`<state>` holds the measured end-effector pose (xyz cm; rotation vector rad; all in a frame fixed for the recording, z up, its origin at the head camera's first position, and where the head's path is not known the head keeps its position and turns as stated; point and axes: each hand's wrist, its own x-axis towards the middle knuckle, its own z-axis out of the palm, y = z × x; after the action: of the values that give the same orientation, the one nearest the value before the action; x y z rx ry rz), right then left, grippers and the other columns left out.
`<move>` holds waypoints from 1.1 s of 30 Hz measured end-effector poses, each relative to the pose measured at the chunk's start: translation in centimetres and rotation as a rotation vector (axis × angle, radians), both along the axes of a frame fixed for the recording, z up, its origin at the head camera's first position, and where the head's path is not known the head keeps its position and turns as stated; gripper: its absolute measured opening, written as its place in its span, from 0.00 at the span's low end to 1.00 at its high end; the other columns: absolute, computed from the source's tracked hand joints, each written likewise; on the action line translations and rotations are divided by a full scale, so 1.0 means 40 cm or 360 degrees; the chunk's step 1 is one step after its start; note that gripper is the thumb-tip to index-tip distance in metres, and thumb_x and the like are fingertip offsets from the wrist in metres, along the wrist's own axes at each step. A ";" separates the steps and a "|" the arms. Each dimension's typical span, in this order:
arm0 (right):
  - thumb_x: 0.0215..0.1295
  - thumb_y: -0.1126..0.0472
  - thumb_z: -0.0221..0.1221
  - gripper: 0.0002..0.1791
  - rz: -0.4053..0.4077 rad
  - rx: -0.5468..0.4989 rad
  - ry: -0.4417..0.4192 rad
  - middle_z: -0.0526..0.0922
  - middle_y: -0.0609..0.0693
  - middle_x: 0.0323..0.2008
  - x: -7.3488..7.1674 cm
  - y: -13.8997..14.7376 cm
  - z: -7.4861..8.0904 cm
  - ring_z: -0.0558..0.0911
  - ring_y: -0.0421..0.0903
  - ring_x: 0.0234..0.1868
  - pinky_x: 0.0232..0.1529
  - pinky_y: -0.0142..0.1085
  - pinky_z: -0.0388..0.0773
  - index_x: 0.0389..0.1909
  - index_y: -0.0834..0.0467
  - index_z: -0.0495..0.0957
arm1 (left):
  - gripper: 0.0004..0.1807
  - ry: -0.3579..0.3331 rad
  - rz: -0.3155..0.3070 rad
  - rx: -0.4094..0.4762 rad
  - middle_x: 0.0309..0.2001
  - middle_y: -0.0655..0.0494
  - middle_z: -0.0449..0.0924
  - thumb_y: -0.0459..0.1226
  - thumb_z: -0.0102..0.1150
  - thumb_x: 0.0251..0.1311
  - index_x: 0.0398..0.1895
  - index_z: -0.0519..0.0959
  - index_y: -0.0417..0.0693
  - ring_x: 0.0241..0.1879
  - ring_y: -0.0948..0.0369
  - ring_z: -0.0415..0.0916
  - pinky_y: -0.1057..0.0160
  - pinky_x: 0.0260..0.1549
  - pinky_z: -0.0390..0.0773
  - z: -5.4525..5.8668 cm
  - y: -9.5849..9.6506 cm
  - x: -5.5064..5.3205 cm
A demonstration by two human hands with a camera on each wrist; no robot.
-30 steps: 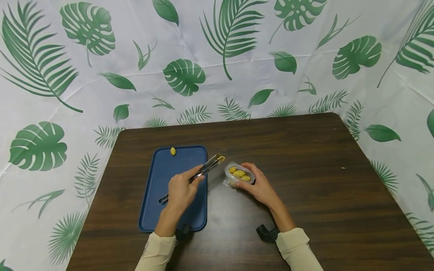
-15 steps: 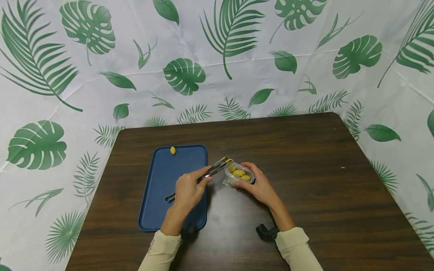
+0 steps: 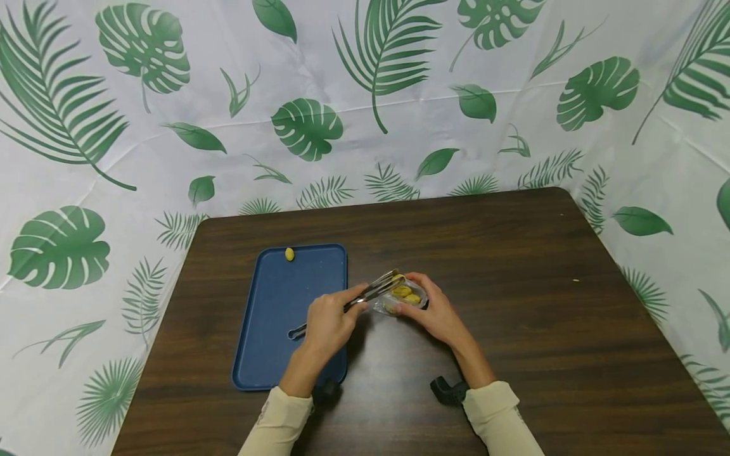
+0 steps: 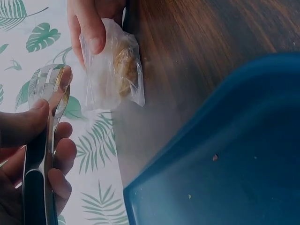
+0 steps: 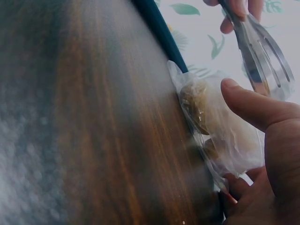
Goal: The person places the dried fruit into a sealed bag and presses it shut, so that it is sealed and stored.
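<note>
My left hand (image 3: 331, 326) grips a pair of metal tongs (image 3: 373, 291), whose slotted ends point up and right. Between those ends a yellow piece (image 4: 60, 79) partly shows in the left wrist view. My right hand (image 3: 436, 316) holds a clear plastic bag (image 4: 101, 70), fingers and thumb on opposite sides of its mouth. Several oval yellow pieces (image 3: 412, 297) lie inside, looking like small fruits or pickles. In the head view the tong ends overlap the bag's opening. The right wrist view has the tongs (image 5: 262, 56) just beyond the right thumb.
A blue tray (image 3: 268, 354) lies on the left of the dark wooden table (image 3: 513, 253), under the left forearm. One yellow piece (image 3: 289, 254) rests by its far rim. A tiny pale scrap (image 3: 576, 280) is at right. Leaf-patterned cloth (image 3: 399, 145) hangs behind.
My left hand has carried the tongs rightward from over the tray until their ends overlap the bag's mouth. The right hand and the bag have stayed nearly still.
</note>
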<state>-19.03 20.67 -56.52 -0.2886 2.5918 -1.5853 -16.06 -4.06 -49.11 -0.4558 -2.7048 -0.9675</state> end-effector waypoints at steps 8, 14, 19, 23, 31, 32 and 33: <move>0.62 0.46 0.72 0.38 0.0004 0.0004 -0.0009 0.77 0.52 0.66 0.001 -0.001 0.002 0.76 0.52 0.58 0.59 0.50 0.69 0.71 0.44 0.68 | 0.21 0.0022 -0.0020 0.0000 0.26 0.50 0.89 0.39 0.73 0.59 0.57 0.87 0.51 0.12 0.70 0.45 0.68 0.17 0.52 0.001 0.003 0.000; 0.62 0.46 0.72 0.39 0.0007 -0.0004 0.0005 0.75 0.54 0.69 0.003 -0.001 0.005 0.75 0.55 0.63 0.63 0.56 0.68 0.72 0.46 0.68 | 0.23 -0.0014 0.0000 0.0039 0.12 0.57 0.72 0.40 0.72 0.61 0.60 0.85 0.52 0.09 0.73 0.41 0.69 0.14 0.51 0.004 -0.009 -0.001; 0.62 0.45 0.72 0.39 0.0004 -0.0003 0.0003 0.73 0.54 0.70 0.004 -0.001 0.006 0.72 0.58 0.69 0.67 0.62 0.65 0.71 0.47 0.68 | 0.24 -0.0002 0.0089 0.0015 0.15 0.57 0.77 0.42 0.73 0.60 0.61 0.85 0.53 0.10 0.71 0.48 0.68 0.16 0.54 0.010 -0.034 -0.005; 0.62 0.45 0.72 0.39 0.0002 0.0010 0.0001 0.73 0.54 0.71 0.004 -0.001 0.005 0.72 0.58 0.70 0.67 0.63 0.65 0.71 0.46 0.68 | 0.25 0.0043 0.0168 0.0013 0.26 0.54 0.87 0.41 0.74 0.58 0.60 0.85 0.52 0.12 0.70 0.52 0.67 0.18 0.56 0.013 -0.058 -0.011; 0.61 0.44 0.72 0.39 0.0002 0.0013 0.0010 0.73 0.53 0.71 0.004 0.000 0.002 0.72 0.58 0.69 0.67 0.63 0.65 0.71 0.46 0.68 | 0.26 0.0073 0.0272 0.0057 0.31 0.52 0.90 0.40 0.76 0.56 0.61 0.85 0.50 0.12 0.69 0.53 0.66 0.19 0.57 0.017 -0.094 -0.018; 0.61 0.44 0.72 0.39 0.0003 0.0011 0.0008 0.73 0.53 0.71 0.004 0.000 0.002 0.72 0.58 0.69 0.67 0.63 0.65 0.71 0.46 0.68 | 0.26 0.0068 0.0285 0.0056 0.31 0.52 0.90 0.41 0.76 0.57 0.61 0.85 0.49 0.12 0.69 0.54 0.65 0.18 0.57 0.017 -0.098 -0.019; 0.61 0.44 0.72 0.39 0.0002 0.0010 0.0005 0.73 0.54 0.70 0.004 0.000 0.002 0.72 0.58 0.69 0.67 0.63 0.65 0.71 0.46 0.68 | 0.26 0.0063 0.0295 0.0056 0.31 0.51 0.90 0.41 0.75 0.57 0.61 0.85 0.49 0.12 0.68 0.55 0.65 0.18 0.58 0.017 -0.102 -0.019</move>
<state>-18.87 20.67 -56.43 -0.2926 2.5983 -1.5773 -16.81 -8.14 -48.43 -0.2107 -2.6340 -0.9424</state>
